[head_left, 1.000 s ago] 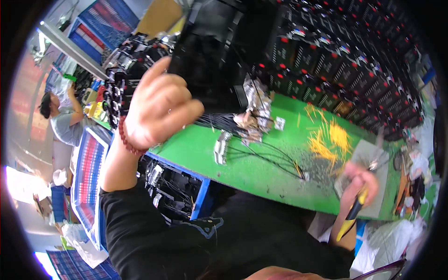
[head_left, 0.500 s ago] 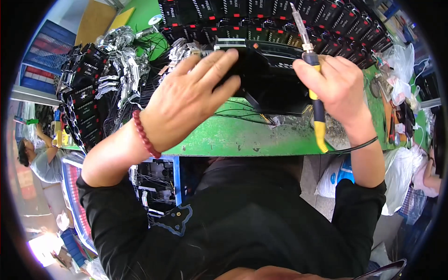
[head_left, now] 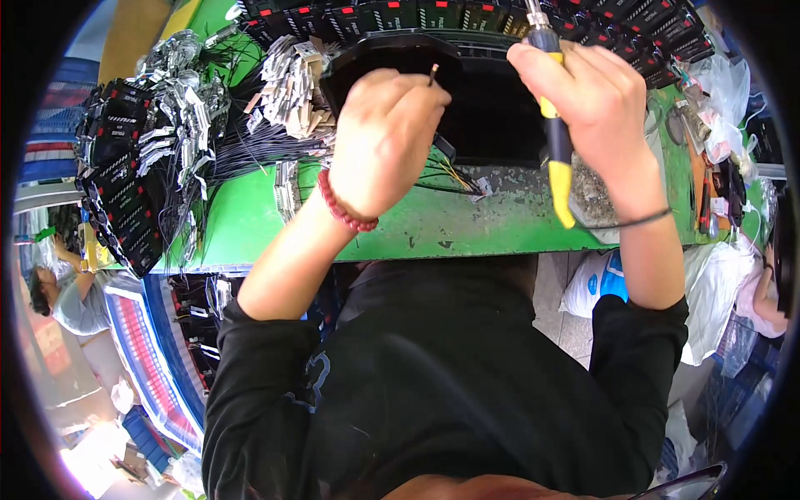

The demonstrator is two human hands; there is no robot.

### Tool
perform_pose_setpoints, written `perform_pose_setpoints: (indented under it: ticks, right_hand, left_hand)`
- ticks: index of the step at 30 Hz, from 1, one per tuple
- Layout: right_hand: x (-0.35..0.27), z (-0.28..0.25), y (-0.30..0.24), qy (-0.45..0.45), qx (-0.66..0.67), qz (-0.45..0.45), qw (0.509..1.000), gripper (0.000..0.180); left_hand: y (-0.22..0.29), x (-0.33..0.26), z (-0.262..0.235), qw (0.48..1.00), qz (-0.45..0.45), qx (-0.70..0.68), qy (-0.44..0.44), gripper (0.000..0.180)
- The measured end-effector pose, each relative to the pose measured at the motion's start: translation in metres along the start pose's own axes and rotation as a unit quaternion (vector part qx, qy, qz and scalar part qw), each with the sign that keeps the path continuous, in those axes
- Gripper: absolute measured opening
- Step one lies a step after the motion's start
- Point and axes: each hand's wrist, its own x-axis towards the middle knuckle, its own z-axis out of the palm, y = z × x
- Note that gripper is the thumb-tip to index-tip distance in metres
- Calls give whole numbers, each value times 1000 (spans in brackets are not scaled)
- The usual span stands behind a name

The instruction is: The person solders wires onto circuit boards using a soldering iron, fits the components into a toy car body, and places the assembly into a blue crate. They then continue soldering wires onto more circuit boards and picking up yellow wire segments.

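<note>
My right hand (head_left: 587, 108) is closed round a yellow-and-black soldering iron (head_left: 560, 158). Its metal end points away from me and runs out of view at the top; its cord passes by my wrist. My left hand (head_left: 383, 137) wears a red bead bracelet and is pinched closed over a black plastic housing (head_left: 492, 108). From its fingertips sticks up a thin dark wire (head_left: 433, 73) with a bright tip. The housing lies dark side up on the green bench, and the left hand hides part of it. Thin wires (head_left: 454, 173) trail from its near edge.
Rows of black boxes with red marks (head_left: 392, 21) line the back. At the left lie metal-ended wire bundles (head_left: 296, 87) and more black boxes (head_left: 125, 208). A grey stained pad (head_left: 590, 196) is under my right forearm. Hand tools (head_left: 702, 192) lie at the right edge.
My left hand has moved right and closed into a pinch, with a thin wire now showing. The right hand with the soldering iron has shifted slightly. The whole view has moved a little.
</note>
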Motion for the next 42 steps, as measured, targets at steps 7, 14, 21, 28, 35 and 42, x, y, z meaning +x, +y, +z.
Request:
perform_pose_setpoints:
  ticks: [7,14,21,28,35,42]
  right_hand:
    - [-9,52,38,35,80,-104,991,21]
    - [-16,80,33,60,133,-33,989,18]
    - [-99,50,-62,97,467,427,768,22]
    - [-113,42,-109,9,421,445,791,39]
    - [-127,52,-114,104,505,495,699,34]
    - [-133,49,-116,95,462,442,764,36]
  left_hand:
    - [27,-30,41,972,-174,-141,-71,33]
    - [17,-47,63,948,-184,-236,-109,10]
    - [22,-57,66,963,-154,-167,-145,12]
    - [30,-56,69,954,-177,-184,-156,11]
    - [30,-56,70,946,-212,-200,-145,8]
    - [29,-54,70,943,-222,-193,-158,5]
